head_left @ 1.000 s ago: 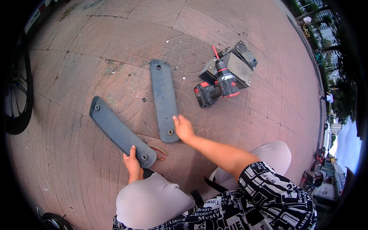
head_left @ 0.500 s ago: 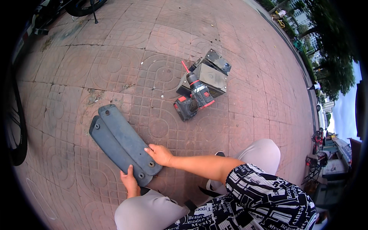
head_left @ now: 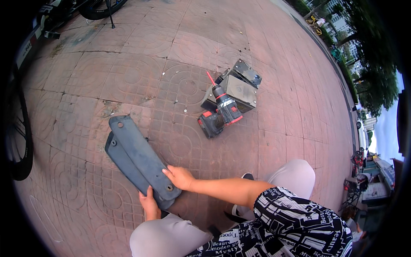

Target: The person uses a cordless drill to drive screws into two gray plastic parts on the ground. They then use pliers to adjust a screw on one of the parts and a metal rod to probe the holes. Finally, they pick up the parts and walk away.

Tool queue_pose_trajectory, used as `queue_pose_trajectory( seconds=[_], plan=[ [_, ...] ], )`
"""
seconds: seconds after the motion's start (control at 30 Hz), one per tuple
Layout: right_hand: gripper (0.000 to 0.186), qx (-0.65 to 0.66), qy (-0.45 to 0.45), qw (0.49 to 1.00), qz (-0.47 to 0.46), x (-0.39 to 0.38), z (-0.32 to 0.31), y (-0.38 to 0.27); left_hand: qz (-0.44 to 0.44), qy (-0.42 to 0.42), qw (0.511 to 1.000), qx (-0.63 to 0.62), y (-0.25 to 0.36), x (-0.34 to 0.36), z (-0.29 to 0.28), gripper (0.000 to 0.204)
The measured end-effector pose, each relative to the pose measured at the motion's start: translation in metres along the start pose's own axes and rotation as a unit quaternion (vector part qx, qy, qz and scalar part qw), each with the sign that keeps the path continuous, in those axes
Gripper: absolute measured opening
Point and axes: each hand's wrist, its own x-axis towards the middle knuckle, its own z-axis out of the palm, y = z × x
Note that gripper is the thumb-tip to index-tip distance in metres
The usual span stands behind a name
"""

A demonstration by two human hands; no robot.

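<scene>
A long grey plastic cover [head_left: 136, 145] with rounded corners and holes at its ends slants across the paving in front of me. It shows two lengthwise sections, one raised over the other; whether they are separate pieces I cannot tell. My right hand [head_left: 179, 177] grips its near right edge, thumb on top and fingers underneath. At the lower left edge my left hand [head_left: 149, 204] holds on, its thumb over the rim. Further off, a black and red cordless drill [head_left: 223, 107] with a red bit leans against a dusty dark box [head_left: 240, 91].
A dark metal bracket or plate [head_left: 248, 73] sits against the box's far side. Small light bits [head_left: 185, 111], perhaps screws, lie on the tiles. A bicycle wheel [head_left: 23, 141] stands at the left, another tyre [head_left: 102, 10] at the far left. My knees [head_left: 295, 175] flank the work.
The cover has tilted, its right section now standing higher and hiding more of the left one. Both hands keep their hold. The whole scene has shifted slightly right in view.
</scene>
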Motion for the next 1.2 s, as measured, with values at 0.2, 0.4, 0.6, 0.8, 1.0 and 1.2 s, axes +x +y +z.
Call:
queue_pose_trajectory(
  seconds=[0.2,0.4,0.6,0.8,1.0,1.2],
  plan=[
    [0.045,-0.015,-0.024,1.000,0.013,0.000,0.002,0.000,-0.014,-0.020,0.999,-0.022,0.000,0.001,-0.005,0.042],
    [0.044,-0.056,-0.034,0.997,-0.031,-0.002,0.005,0.000,-0.079,-0.032,0.975,-0.206,-0.004,0.002,-0.003,0.041],
    [0.043,-0.170,-0.166,0.969,-0.068,-0.007,-0.024,-0.037,-0.028,-0.080,0.994,-0.063,-0.006,0.000,-0.008,0.043],
    [0.030,-0.244,-0.221,0.943,-0.052,-0.024,-0.091,-0.015,0.075,-0.083,0.993,0.047,-0.048,-0.029,-0.025,0.043],
    [0.026,-0.177,-0.324,0.929,-0.028,-0.096,-0.193,-0.041,0.093,-0.111,0.987,0.075,-0.072,-0.056,-0.025,0.041],
    [0.021,-0.094,-0.285,0.953,0.034,-0.125,-0.220,-0.082,0.055,-0.146,0.982,0.108,-0.058,-0.039,-0.030,0.041]
  ],
)
